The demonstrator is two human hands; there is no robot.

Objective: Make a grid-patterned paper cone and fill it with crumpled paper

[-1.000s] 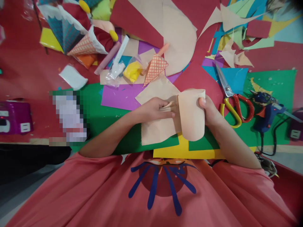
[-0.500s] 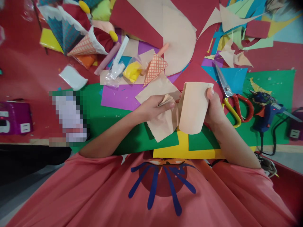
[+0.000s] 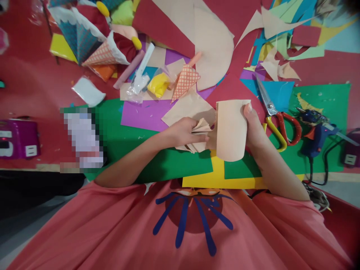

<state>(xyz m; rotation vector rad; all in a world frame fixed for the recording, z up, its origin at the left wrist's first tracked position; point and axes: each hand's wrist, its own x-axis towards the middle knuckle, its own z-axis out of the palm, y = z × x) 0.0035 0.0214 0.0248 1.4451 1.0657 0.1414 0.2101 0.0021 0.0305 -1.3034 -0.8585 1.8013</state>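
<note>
My right hand (image 3: pixel 255 127) grips a curved piece of beige card (image 3: pixel 232 131) by its right edge, thumb on the near face. In my left hand (image 3: pixel 182 132) is gathered, creased beige paper (image 3: pixel 201 126), pinched between the fingers close to the card's left side. Whether the paper and card are joined cannot be made out. Below and behind my left hand lies another zigzag-edged beige paper sheet (image 3: pixel 188 107). Scissors (image 3: pixel 270 108) with yellow and red handles rest to the right of my right hand.
A blue glue gun (image 3: pixel 316 138) with its cord lies at the right on green card (image 3: pixel 334 101). Paper cones (image 3: pixel 102 52), packets of yellow clay (image 3: pixel 158 85) and a patterned small cone (image 3: pixel 185 80) sit at upper left. Paper scraps (image 3: pixel 281 22) are strewn at upper right. A blurred-out object (image 3: pixel 84 138) lies at left.
My left hand has drawn the loose paper up into a tighter, folded bunch and lowered slightly. The curved card has turned more upright and facing me, with my right hand still on it.
</note>
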